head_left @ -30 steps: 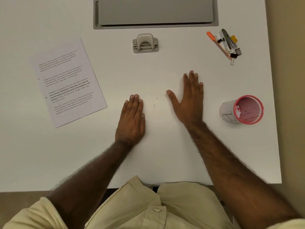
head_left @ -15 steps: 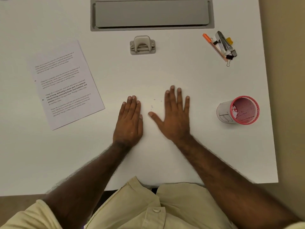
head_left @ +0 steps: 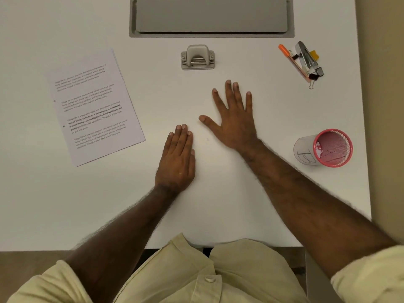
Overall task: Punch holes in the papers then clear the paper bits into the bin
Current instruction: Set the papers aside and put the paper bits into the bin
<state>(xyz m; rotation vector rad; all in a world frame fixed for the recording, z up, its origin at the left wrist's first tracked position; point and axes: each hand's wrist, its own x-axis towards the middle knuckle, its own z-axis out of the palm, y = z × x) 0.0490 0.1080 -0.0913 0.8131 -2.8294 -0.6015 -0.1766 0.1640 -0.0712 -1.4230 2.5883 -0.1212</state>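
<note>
A stack of printed papers (head_left: 94, 106) lies tilted on the white table (head_left: 218, 204) at the left. The grey hole punch (head_left: 197, 57) stands at the back middle. A pink mesh bin (head_left: 328, 149) lies on its side at the right, with its mouth facing me. My left hand (head_left: 177, 158) rests flat on the table with its fingers together and holds nothing. To its right, my right hand (head_left: 235, 114) is flat with the fingers spread, below the punch. A few tiny paper bits (head_left: 207, 139) lie between the hands.
A grey cable hatch (head_left: 211, 16) is set into the table's back edge. An orange pen, a stapler and binder clips (head_left: 306, 62) lie in a cluster at the back right. The table's right edge runs just beyond the bin.
My right hand slid left toward my left hand, then moved away from me and slightly right, toward the punch. My left hand has stayed in place.
</note>
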